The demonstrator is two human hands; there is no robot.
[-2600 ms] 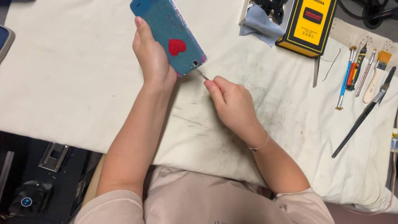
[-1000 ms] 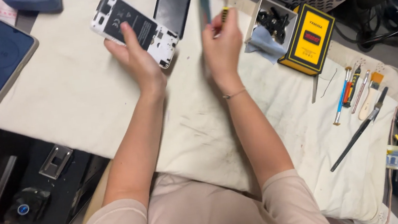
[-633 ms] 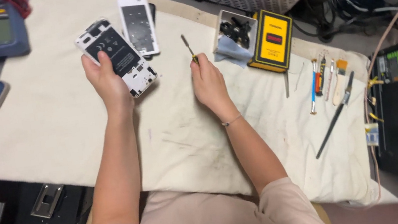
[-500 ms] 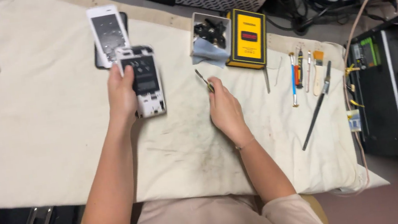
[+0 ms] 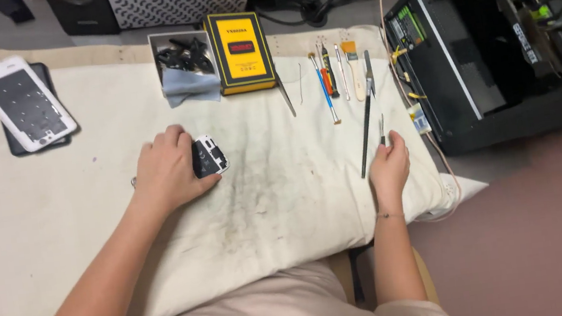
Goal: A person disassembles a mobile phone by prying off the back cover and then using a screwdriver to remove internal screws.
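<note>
While left hand (image 5: 167, 170) covers phone (image 5: 208, 155): tools (image 5: 341, 79), yellow box (image 5: 239, 50) nearby.

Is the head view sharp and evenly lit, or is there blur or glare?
Head view: soft overall, with even light and no glare on the cloth; the left hand on the opened phone and the right hand by the tools show only faint blur.

Pale pink shirt, thin bracelet (image 5: 389, 215), bare forearms.
</note>
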